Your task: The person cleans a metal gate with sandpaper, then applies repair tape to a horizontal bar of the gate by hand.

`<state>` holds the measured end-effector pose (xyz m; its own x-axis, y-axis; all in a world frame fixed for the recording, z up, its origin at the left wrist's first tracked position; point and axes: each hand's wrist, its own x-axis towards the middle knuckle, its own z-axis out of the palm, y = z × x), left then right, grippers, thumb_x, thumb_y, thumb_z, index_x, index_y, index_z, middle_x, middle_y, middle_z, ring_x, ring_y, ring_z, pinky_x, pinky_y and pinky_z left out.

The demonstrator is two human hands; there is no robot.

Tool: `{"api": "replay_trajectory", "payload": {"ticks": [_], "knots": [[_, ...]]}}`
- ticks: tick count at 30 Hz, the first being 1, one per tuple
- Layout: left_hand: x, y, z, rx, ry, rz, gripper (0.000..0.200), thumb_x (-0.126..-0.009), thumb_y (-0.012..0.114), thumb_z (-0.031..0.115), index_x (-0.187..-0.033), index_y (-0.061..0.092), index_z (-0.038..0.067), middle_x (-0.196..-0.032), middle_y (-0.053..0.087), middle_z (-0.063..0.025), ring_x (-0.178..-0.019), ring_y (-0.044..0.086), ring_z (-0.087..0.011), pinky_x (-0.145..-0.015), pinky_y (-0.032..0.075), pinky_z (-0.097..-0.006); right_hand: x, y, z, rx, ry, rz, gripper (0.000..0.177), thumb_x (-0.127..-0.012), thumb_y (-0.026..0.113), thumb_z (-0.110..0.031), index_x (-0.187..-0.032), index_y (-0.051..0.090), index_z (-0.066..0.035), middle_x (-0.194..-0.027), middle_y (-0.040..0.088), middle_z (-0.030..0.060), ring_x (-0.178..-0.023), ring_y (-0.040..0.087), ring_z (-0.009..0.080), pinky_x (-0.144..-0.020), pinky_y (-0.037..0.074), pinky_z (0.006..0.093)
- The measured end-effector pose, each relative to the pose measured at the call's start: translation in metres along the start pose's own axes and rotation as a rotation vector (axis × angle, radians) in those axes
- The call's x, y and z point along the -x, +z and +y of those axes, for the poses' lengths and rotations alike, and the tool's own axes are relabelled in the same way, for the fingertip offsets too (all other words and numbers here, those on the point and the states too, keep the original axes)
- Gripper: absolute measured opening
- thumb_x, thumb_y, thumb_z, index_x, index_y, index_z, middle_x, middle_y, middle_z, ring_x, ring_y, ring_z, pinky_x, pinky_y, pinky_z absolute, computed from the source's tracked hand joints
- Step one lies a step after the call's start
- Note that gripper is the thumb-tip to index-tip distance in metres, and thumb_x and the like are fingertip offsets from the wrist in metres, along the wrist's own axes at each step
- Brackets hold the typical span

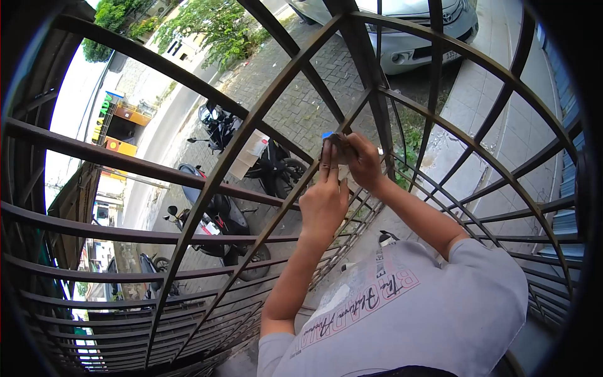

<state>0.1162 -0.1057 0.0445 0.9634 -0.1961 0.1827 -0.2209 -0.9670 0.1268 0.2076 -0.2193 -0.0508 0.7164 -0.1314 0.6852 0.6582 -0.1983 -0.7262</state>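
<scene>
A small dark grey-brown piece [341, 149], flat and sheet-like, sits at a brown metal bar of the grille. My right hand [365, 164] pinches it from the right with bent fingers. On the near side, my left hand [323, 198] reaches up with two fingers stretched out, their tips at the bar and the piece's left edge; its thumb stands apart. A bright blue patch [327, 135] shows just beyond the left fingertips. What the piece is, I cannot tell. Both hands are close together at a crossing of the bars.
The metal grille [217, 173] surrounds me on several sides. Beyond it, motorbikes [220, 229] stand on paving and a silver car [408, 38] is parked at the top. A tiled walkway [496, 81] runs along the right. My grey printed shirt [408, 308] fills the bottom.
</scene>
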Motion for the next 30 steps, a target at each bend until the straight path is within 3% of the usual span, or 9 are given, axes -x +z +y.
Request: {"api": "replay_trajectory", "payload": {"ticks": [6, 8, 14, 18, 22, 24, 25, 28, 30], "knots": [[-0.017, 0.017, 0.0, -0.099, 0.05, -0.03, 0.074, -0.092, 0.065, 0.023, -0.157, 0.034, 0.005, -0.164, 0.035, -0.0088, -0.069, 0.073, -0.0338, -0.057, 0.057, -0.0415, -0.026, -0.012, 0.021, 0.09, -0.031, 0.036, 0.004, -0.094, 0.062, -0.006, -0.092, 0.059, -0.004, -0.08, 0.058, 0.0139, -0.07, 0.062, 0.0358, -0.06, 0.047, 0.0418], [-0.016, 0.019, 0.0, -0.1, 0.048, 0.027, 0.075, -0.092, 0.065, 0.024, -0.157, 0.034, 0.004, -0.165, 0.034, -0.009, -0.069, 0.073, -0.033, -0.058, 0.058, -0.0402, -0.019, -0.002, 0.019, -0.046, 0.117, 0.122, 0.003, -0.094, 0.061, -0.005, -0.093, 0.059, -0.003, -0.08, 0.058, 0.0149, -0.07, 0.062, 0.0345, -0.061, 0.047, 0.041], [0.0, -0.008, -0.007, -0.166, 0.039, -0.141, 0.078, -0.092, 0.064, 0.027, -0.159, 0.031, 0.005, -0.164, 0.036, -0.0081, -0.076, 0.074, -0.0285, -0.059, 0.058, -0.0387, -0.018, -0.018, 0.014, 0.102, 0.015, -0.065, 0.005, -0.095, 0.062, -0.001, -0.098, 0.065, -0.004, -0.084, 0.063, 0.0148, -0.069, 0.065, 0.0332, -0.059, 0.048, 0.0403], [-0.019, 0.001, 0.011, -0.083, 0.015, -0.048, 0.078, -0.093, 0.063, 0.028, -0.16, 0.03, 0.005, -0.164, 0.037, -0.0091, -0.075, 0.074, -0.031, -0.06, 0.059, -0.039, -0.017, 0.002, 0.005, -0.169, 0.164, 0.147, 0.007, -0.096, 0.061, -0.001, -0.101, 0.066, -0.003, -0.083, 0.065, 0.0163, -0.07, 0.065, 0.0333, -0.059, 0.048, 0.0398], [0.01, -0.011, -0.014, -0.01, 0.068, -0.033, 0.076, -0.094, 0.064, 0.028, -0.158, 0.032, 0.003, -0.164, 0.035, -0.0095, -0.074, 0.073, -0.0347, -0.061, 0.059, -0.0407, 0.007, -0.006, 0.006, -0.041, 0.063, -0.07, 0.004, -0.097, 0.061, -0.004, -0.097, 0.065, -0.002, -0.082, 0.064, 0.0162, -0.066, 0.062, 0.0328, -0.059, 0.046, 0.0388], [0.002, -0.008, -0.011, -0.046, 0.031, -0.112, 0.076, -0.094, 0.065, 0.028, -0.158, 0.032, 0.003, -0.165, 0.034, -0.0099, -0.073, 0.073, -0.0349, -0.06, 0.059, -0.04, -0.011, -0.015, 0.006, 0.037, 0.093, -0.059, 0.008, -0.1, 0.06, -0.004, -0.096, 0.065, -0.001, -0.077, 0.061, 0.0103, -0.068, 0.055, 0.0123, -0.061, 0.045, 0.0312], [-0.009, 0.0, -0.003, -0.054, 0.047, -0.066, 0.077, -0.094, 0.065, 0.029, -0.159, 0.031, 0.004, -0.165, 0.034, -0.0093, -0.072, 0.073, -0.0341, -0.059, 0.058, -0.0394, -0.014, -0.01, 0.015, -0.007, 0.159, -0.003, 0.009, -0.1, 0.059, -0.005, -0.095, 0.065, -0.002, -0.074, 0.061, 0.0123, -0.06, 0.058, 0.023, -0.056, 0.043, 0.0344], [-0.008, 0.001, -0.002, -0.052, 0.072, -0.017, 0.079, -0.093, 0.065, 0.028, -0.16, 0.029, 0.004, -0.166, 0.033, -0.008, -0.071, 0.073, -0.0321, -0.058, 0.058, -0.0385, -0.004, 0.01, 0.003, -0.211, 0.338, 0.168, 0.013, -0.102, 0.058, -0.008, -0.094, 0.065, -0.002, -0.069, 0.059, 0.009, -0.059, 0.054, 0.0151, -0.055, 0.042, 0.0335], [0.0, -0.003, -0.005, -0.022, 0.075, 0.0, 0.082, -0.09, 0.065, 0.025, -0.16, 0.029, 0.006, -0.166, 0.033, -0.0064, -0.071, 0.073, -0.0297, -0.057, 0.058, -0.0379, 0.019, 0.011, -0.001, -0.207, 0.317, 0.045, 0.012, -0.102, 0.059, -0.007, -0.091, 0.064, -0.001, -0.07, 0.058, 0.0083, -0.06, 0.05, 0.0123, -0.055, 0.041, 0.032]]}}
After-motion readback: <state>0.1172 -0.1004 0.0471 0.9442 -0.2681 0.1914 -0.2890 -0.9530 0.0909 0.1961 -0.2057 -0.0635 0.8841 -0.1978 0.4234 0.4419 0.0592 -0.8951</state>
